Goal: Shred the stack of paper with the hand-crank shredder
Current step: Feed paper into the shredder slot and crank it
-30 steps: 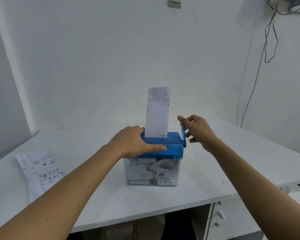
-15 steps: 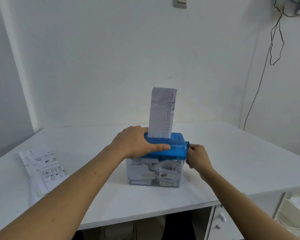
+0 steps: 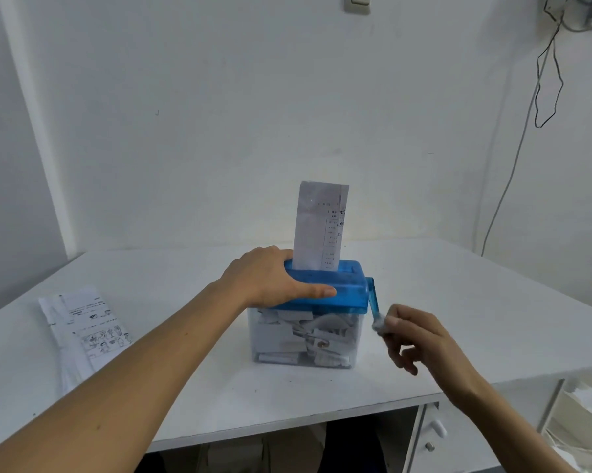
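Observation:
A hand-crank shredder with a blue top (image 3: 342, 295) sits on a clear bin (image 3: 304, 339) full of paper strips, in the middle of the white table (image 3: 458, 302). A printed strip of paper (image 3: 320, 227) stands upright in its slot. My left hand (image 3: 270, 278) grips the left end of the blue top, thumb along its front. My right hand (image 3: 414, 332) pinches the knob of the blue crank (image 3: 373, 298), which points down and toward me at the shredder's right side. A stack of printed paper (image 3: 86, 326) lies on the table at the left.
The table stands against a white wall, with its front edge close to me. A drawer unit with white knobs (image 3: 434, 435) is under the table at the right. A black cable (image 3: 543, 80) hangs on the right wall. A box of white material (image 3: 581, 414) is at the lower right.
My right hand has carried the crank handle from the top, down behind the shredder's right side, and round toward me. The paper strip has sunk a little into the slot. The left hand has stayed put.

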Tool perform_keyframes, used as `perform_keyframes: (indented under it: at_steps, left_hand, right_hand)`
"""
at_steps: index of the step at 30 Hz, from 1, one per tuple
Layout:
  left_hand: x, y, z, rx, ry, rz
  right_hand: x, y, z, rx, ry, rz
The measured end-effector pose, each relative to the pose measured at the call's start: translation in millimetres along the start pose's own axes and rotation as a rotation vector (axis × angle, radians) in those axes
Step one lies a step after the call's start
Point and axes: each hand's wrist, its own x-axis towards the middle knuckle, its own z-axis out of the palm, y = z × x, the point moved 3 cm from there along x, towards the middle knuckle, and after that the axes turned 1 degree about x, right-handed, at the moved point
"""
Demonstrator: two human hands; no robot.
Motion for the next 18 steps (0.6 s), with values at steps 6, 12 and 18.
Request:
perform_keyframes:
  at_steps: [6,12,18]
  left_hand:
    - [0,-2,0,-0.028,-0.001,0.009]
    - [-1,-1,-2,-0.064,0.005,0.037]
    - [1,0,0,-0.035,-0.004,0.030]
  right_hand:
    - [21,-38,-6,-0.083,0.108,-0.217]
    - [61,-62,-14,-0.269,0.312,-0.297]
    - [118,-46,-12,-0.269,0.436,-0.256]
